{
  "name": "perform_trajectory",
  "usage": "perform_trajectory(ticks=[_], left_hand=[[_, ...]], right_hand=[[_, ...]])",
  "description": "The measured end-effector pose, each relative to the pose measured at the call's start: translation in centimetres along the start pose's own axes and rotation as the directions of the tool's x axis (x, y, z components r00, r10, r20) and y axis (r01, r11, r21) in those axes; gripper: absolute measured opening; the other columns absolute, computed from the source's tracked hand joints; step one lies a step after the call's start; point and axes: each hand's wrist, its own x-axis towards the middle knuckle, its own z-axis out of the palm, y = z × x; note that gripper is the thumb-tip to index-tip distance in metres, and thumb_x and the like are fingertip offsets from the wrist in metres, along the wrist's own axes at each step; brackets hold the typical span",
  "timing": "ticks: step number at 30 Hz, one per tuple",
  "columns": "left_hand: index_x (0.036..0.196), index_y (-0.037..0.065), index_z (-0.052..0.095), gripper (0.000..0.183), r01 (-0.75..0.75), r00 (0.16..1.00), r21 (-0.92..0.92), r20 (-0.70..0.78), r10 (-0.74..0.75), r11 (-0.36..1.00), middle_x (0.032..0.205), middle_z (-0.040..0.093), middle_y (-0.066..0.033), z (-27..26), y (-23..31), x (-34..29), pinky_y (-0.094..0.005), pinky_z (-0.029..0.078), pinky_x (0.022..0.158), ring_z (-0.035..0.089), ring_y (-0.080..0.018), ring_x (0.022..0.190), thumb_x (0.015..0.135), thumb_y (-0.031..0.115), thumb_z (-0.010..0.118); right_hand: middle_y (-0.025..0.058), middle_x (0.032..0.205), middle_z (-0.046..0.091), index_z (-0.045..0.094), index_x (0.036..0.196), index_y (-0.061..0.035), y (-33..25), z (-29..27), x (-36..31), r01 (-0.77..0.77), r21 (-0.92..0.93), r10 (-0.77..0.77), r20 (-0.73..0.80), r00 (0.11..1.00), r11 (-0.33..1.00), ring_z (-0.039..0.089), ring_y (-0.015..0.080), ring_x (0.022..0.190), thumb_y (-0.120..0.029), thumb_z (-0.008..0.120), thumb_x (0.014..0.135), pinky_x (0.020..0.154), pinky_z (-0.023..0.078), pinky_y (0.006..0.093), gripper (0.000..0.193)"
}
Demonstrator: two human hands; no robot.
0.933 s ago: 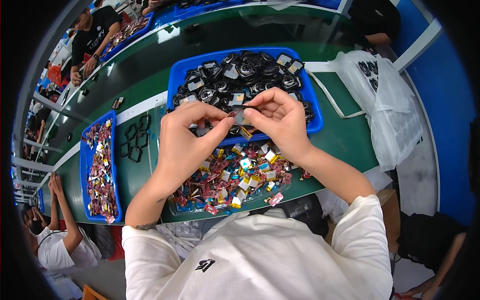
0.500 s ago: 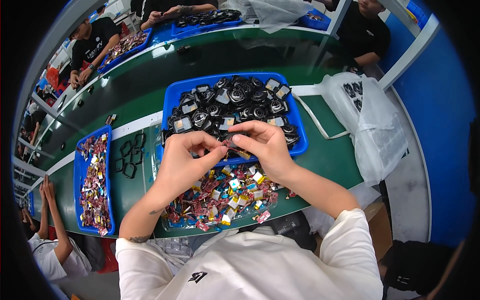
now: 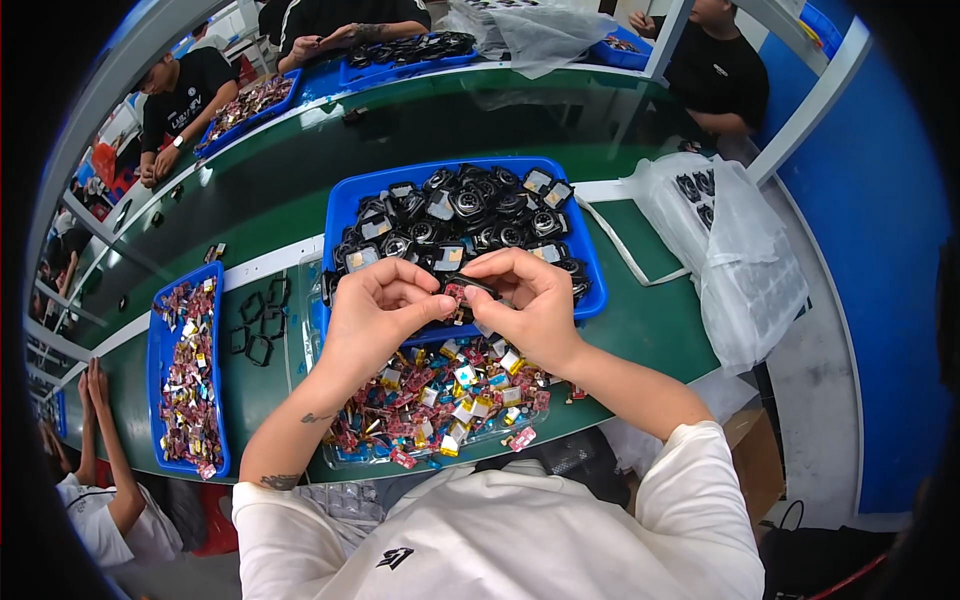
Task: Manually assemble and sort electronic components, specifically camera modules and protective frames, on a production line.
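Observation:
My left hand and my right hand meet above the near edge of a blue tray heaped with small black housings. Together they pinch one small black part with a reddish piece against it. The fingers of both hands are curled round it. Just below my hands lies a pile of small red, gold and blue components on the green bench.
A second blue tray of colourful parts sits at the left, with several empty black frames beside it. A clear plastic bag of black parts lies at the right. Other people work across the bench and at the left.
The view has tilted so the trays sit lower in the picture. My hands stay together on the small part, fingers shifting slightly.

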Motion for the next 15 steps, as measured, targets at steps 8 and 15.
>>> perform_trajectory(ticks=[8,15], left_hand=[[0.087,-0.003,0.063,0.017,-0.118,0.993,0.1,0.032,0.116,0.988,0.077,0.067,-0.0067,-0.8,-0.27,0.61,-0.0179,0.048,0.063,0.062,-0.0063,0.069,0.075,0.004,0.073],[0.084,-0.002,0.065,0.016,-0.076,0.996,0.257,-0.028,0.086,0.963,0.076,0.065,-0.004,-0.58,0.57,-0.13,-0.0178,0.046,0.062,0.058,-0.0055,0.066,0.074,0.005,0.074]], right_hand=[[0.0071,0.093,0.062,0.061,0.097,0.004,-0.54,0.01,0.02,-0.094,0.121,0.083,0.096,0.992,0.988,0.061,0.0103,0.085,0.0,0.064,0.081,0.073,0.052,0.0225,0.017],[0.0057,0.089,0.062,0.061,0.093,0.0027,-0.33,-0.01,-0.03,-0.046,0.058,0.046,-0.005,0.999,0.997,0.062,0.0087,0.081,0.001,0.064,0.08,0.07,0.052,0.0216,0.014]])
